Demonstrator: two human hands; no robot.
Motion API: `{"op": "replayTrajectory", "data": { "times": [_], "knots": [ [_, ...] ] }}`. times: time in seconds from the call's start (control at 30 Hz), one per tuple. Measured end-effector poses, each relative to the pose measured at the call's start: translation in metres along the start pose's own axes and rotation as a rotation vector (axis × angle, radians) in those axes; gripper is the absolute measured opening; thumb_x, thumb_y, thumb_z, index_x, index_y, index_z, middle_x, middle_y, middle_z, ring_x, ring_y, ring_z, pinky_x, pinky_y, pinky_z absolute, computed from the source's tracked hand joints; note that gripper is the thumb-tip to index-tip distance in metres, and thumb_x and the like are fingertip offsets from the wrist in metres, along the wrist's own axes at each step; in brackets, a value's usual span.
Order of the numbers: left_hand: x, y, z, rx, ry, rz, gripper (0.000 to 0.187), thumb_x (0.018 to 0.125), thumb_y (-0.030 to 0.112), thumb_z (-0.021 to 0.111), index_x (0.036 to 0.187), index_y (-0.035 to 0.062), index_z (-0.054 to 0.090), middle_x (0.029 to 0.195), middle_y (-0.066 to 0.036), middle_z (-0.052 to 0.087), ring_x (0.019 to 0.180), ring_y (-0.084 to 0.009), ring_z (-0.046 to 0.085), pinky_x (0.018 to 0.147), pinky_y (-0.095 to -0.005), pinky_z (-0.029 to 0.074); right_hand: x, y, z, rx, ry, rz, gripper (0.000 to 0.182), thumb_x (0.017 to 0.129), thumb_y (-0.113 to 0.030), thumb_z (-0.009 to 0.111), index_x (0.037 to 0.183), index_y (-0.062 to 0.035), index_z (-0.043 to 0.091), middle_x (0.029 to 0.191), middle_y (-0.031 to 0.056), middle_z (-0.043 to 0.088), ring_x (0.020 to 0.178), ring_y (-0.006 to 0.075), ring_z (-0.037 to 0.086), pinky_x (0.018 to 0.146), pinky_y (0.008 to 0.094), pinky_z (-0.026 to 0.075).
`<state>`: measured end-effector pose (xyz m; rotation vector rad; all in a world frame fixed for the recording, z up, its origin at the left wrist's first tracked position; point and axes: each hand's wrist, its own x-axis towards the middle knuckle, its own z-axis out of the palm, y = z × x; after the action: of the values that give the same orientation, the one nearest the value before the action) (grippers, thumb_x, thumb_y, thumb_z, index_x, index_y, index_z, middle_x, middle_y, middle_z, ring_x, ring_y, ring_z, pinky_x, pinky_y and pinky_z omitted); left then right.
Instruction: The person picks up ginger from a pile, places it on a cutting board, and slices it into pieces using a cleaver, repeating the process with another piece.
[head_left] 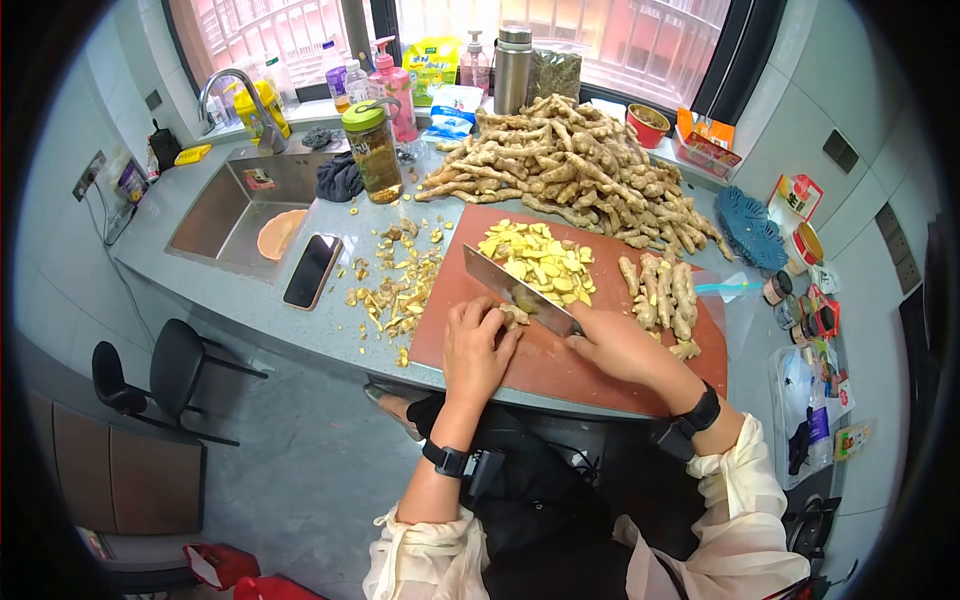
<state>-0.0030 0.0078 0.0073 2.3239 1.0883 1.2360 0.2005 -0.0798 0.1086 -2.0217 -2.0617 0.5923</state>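
Observation:
My right hand is closed round the handle of a cleaver, its broad blade slanting to the upper left across the red-brown cutting board. Beside the blade, the fingers of my left hand press a piece of ginger root onto the board. Beyond the blade lies a heap of yellow ginger slices, partly hidden by it. Several whole ginger roots rest at the board's right side. Ginger trimmings are scattered on the counter to the left.
A large pile of ginger roots rises behind the board. Leftward are a phone, a lidded bottle of tea and a sink. A steel flask stands near the window. Small jars and a blue mesh item line the right.

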Motion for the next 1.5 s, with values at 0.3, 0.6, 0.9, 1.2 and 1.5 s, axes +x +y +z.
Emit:
{"op": "replayTrajectory", "data": {
  "times": [0.3, 0.6, 0.9, 1.2, 1.5],
  "knots": [
    [-0.001, 0.0, 0.0, 0.001, 0.005, -0.002, 0.023, 0.08, 0.018, 0.084, 0.096, 0.0076, 0.072, 0.118, -0.007, 0.066, 0.113, -0.0343, 0.055, 0.098, -0.0456, 0.05, -0.015, -0.009, -0.016, 0.045, 0.008, 0.007, 0.031, 0.1, -0.023, 0.063, 0.115, 0.0021, 0.052, 0.101, 0.0315, 0.069, 0.1, 0.0506, 0.066, 0.086, 0.0579, 0.051],
    [0.0, 0.001, -0.001, -0.018, 0.0, -0.013, 0.023, 0.08, 0.017, 0.084, 0.097, 0.0079, 0.072, 0.117, -0.006, 0.066, 0.112, -0.0337, 0.056, 0.097, -0.0449, 0.05, -0.013, -0.009, -0.018, 0.039, -0.012, 0.017, 0.031, 0.101, -0.023, 0.063, 0.114, 0.0027, 0.052, 0.101, 0.032, 0.069, 0.1, 0.0502, 0.066, 0.087, 0.0576, 0.051],
    [0.001, 0.002, -0.002, -0.02, -0.02, -0.018, 0.023, 0.08, 0.017, 0.084, 0.098, 0.0084, 0.072, 0.118, -0.006, 0.066, 0.114, -0.0332, 0.056, 0.098, -0.0449, 0.05, -0.006, -0.018, -0.024, 0.005, -0.103, 0.052, 0.032, 0.1, -0.023, 0.062, 0.113, 0.0038, 0.05, 0.098, 0.0315, 0.068, 0.098, 0.0502, 0.066, 0.086, 0.0572, 0.051],
    [0.002, 0.004, -0.003, -0.015, -0.033, -0.032, 0.023, 0.08, 0.016, 0.083, 0.099, 0.0081, 0.072, 0.119, -0.006, 0.066, 0.115, -0.0336, 0.056, 0.099, -0.045, 0.05, 0.033, -0.017, 0.004, 0.057, -0.064, 0.043, 0.032, 0.101, -0.022, 0.064, 0.116, 0.0012, 0.047, 0.098, 0.0305, 0.067, 0.096, 0.0504, 0.066, 0.083, 0.0577, 0.05],
    [0.002, 0.005, -0.003, -0.009, 0.011, 0.003, 0.019, 0.082, 0.015, 0.08, 0.096, 0.0085, 0.069, 0.117, -0.006, 0.065, 0.112, -0.0329, 0.058, 0.095, -0.0452, 0.05, 0.026, -0.005, 0.006, 0.1, 0.02, 0.001, 0.033, 0.1, -0.025, 0.068, 0.117, -0.0006, 0.052, 0.101, 0.0298, 0.067, 0.099, 0.0503, 0.065, 0.083, 0.0554, 0.05]
  ]
}}
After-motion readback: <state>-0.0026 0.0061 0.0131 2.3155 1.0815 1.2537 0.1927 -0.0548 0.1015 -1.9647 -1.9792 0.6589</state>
